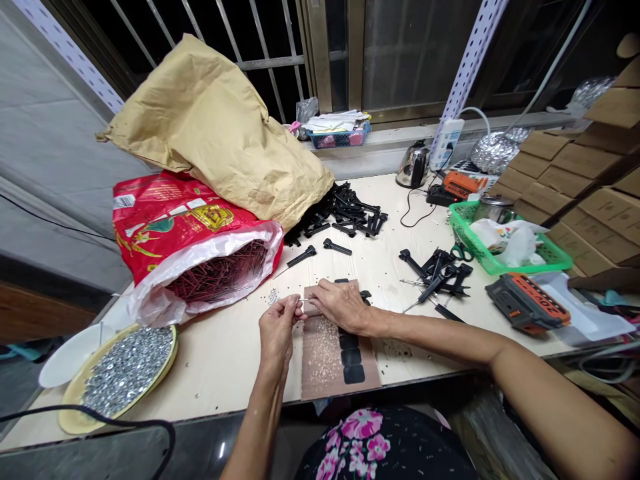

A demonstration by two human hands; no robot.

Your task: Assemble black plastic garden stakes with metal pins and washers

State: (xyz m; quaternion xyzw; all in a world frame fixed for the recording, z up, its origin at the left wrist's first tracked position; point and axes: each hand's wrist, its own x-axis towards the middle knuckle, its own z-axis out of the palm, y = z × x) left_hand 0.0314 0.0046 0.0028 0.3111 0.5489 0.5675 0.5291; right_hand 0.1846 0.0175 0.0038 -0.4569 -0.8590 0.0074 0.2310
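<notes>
My left hand [280, 327] is pinched shut on a thin metal rod [303, 301], held over the left edge of a brown board. My right hand [340, 303] is closed at the other end of this rod; its fingertips partly hide it. The brown board [313, 387] beneath carries pale crumbs and a row of black square pads [351, 357]. Small shiny bits [273, 295] lie just beyond my left hand. Two black plastic handle-like parts lie farther back, one of them [303, 255] with a thin rod sticking out.
A red bag [175, 207] of long thin rods lies at left under a brown paper sack [215, 127]. Nearby is a yellow bowl [173, 347] of silver washer-like pieces. Black parts [355, 210] are heaped behind. At right are more parts [440, 273], a green basket [510, 263] and a battery pack [527, 303].
</notes>
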